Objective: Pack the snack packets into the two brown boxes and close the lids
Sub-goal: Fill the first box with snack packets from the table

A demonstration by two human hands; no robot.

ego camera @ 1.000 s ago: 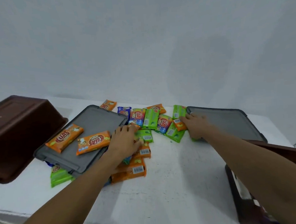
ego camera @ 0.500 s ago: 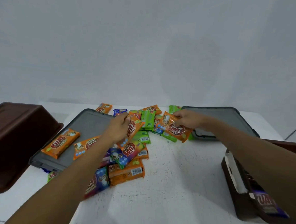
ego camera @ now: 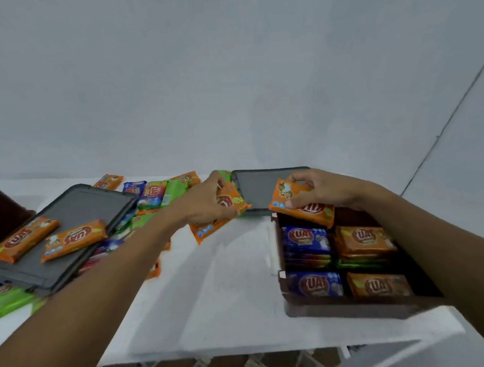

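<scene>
The fingers (ego camera: 300,177) of the right hand (ego camera: 322,190) pinch an orange packet (ego camera: 306,209) by its far end, with the thumb below and the other fingers on top. This packet hangs tilted over the far rim of the right box (ego camera: 354,311).

The right box is brown and stands open at the right side of the bench (ego camera: 227,296). Inside it the packets lie flat in stacks. There are two blue stacks (ego camera: 315,284) on its left side and two orange-topped stacks (ego camera: 379,285) on its right side. Green packets (ego camera: 360,262) show under the far orange one.

The left hand (ego camera: 205,205) curls its fingers around a second orange packet (ego camera: 232,199), over the loose pile (ego camera: 154,193) of packets in the middle of the bench.

Behind both hands the right lid (ego camera: 259,188), which is grey, lies flat. The left lid (ego camera: 76,208), also grey, rests partly on some packets. It carries two orange packets (ego camera: 74,239) side by side. A green heap (ego camera: 8,300) lies by its near corner.

Of the left box (ego camera: 1,215) only a dark brown part shows at the left edge, and I cannot tell what is in it.
</scene>
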